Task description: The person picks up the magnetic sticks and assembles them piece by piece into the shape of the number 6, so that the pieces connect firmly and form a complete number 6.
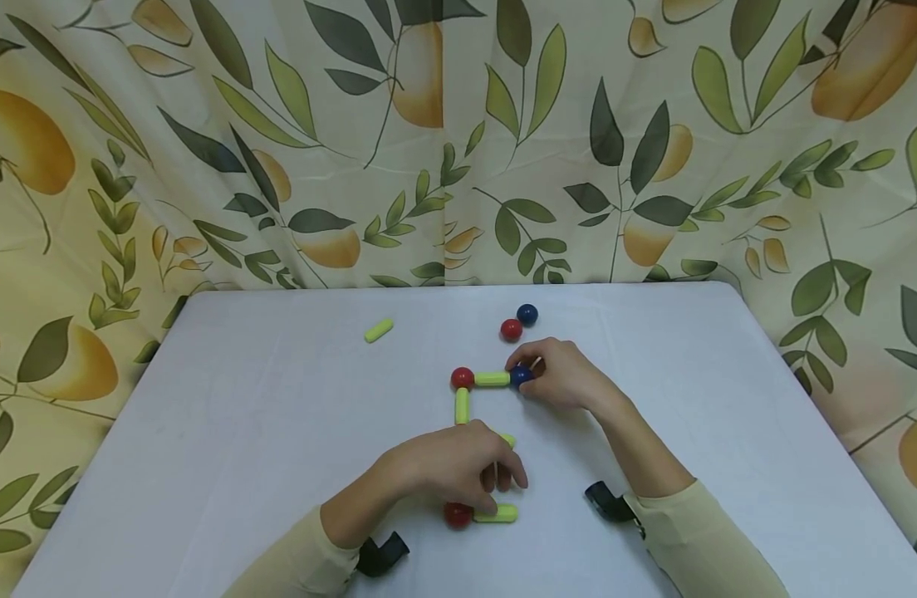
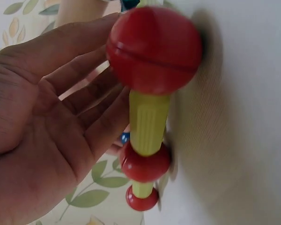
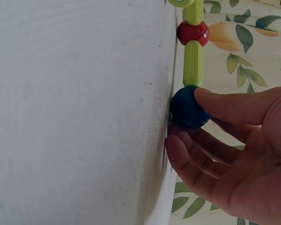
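Note:
On the white table, red balls and yellow-green rods are joined in a chain with side rods. My right hand (image 1: 566, 378) pinches a blue ball (image 3: 187, 110) between thumb and fingers; this ball meets the end of the top rod (image 1: 492, 379), whose other end joins a red ball (image 1: 463, 379). A second rod (image 1: 462, 405) runs from that red ball toward me, under my left hand (image 1: 458, 461). The left hand hovers over the chain's middle, fingers loosely bent, thumb by the nearest red ball (image 1: 458, 515) and its side rod (image 1: 497, 513). A middle rod (image 1: 508, 439) is partly hidden by it.
Behind the right hand lie a loose red ball (image 1: 511, 330) and a dark blue ball (image 1: 527, 314). One loose rod (image 1: 379, 330) rests toward the back left. A leaf-patterned curtain (image 1: 458, 166) hangs at the table's back edge.

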`<control>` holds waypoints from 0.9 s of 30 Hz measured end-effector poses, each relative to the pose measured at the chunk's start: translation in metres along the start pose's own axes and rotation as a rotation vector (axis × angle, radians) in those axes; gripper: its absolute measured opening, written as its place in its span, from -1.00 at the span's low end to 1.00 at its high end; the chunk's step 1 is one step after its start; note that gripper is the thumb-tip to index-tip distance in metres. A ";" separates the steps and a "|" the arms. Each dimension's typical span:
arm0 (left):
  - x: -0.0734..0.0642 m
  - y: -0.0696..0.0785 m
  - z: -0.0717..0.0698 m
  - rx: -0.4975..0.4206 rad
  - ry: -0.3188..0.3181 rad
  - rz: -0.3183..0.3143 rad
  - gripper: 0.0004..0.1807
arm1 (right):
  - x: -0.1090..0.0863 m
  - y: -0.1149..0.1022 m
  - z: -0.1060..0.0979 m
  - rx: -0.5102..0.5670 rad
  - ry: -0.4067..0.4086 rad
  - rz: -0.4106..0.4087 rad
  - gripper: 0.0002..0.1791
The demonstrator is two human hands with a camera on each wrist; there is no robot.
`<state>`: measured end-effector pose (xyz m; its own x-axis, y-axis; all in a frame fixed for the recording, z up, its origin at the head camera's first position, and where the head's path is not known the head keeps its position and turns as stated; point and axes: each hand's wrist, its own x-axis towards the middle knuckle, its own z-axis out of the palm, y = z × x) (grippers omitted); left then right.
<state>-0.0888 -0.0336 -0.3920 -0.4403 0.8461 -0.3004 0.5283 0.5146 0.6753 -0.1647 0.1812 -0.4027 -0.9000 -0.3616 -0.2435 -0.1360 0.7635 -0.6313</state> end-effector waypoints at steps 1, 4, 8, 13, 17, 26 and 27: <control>-0.001 -0.001 -0.002 -0.008 0.012 0.000 -0.64 | 0.000 0.000 0.000 -0.002 0.000 -0.002 -0.69; -0.003 -0.005 -0.008 -0.054 0.039 -0.013 -0.62 | -0.001 -0.001 -0.001 -0.008 0.000 -0.005 -0.69; -0.005 -0.012 -0.016 -0.112 0.105 -0.027 -0.63 | 0.000 -0.002 -0.001 -0.013 -0.002 0.004 -0.68; -0.010 -0.024 -0.027 -0.152 0.249 -0.056 -0.67 | 0.000 -0.002 -0.002 -0.018 -0.007 0.007 -0.69; -0.015 -0.034 -0.034 -0.201 0.362 -0.092 -0.68 | 0.002 -0.001 -0.002 -0.022 -0.009 -0.002 -0.68; -0.015 -0.054 -0.040 -0.070 0.576 -0.230 -0.67 | 0.001 -0.002 -0.002 -0.024 -0.011 0.012 -0.67; -0.015 -0.056 -0.040 -0.062 0.582 -0.248 -0.65 | 0.001 -0.002 -0.002 -0.024 -0.012 0.008 -0.67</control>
<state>-0.1404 -0.0805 -0.3985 -0.8760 0.4797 -0.0495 0.3245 0.6622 0.6754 -0.1662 0.1806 -0.4006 -0.8959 -0.3619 -0.2576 -0.1391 0.7792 -0.6111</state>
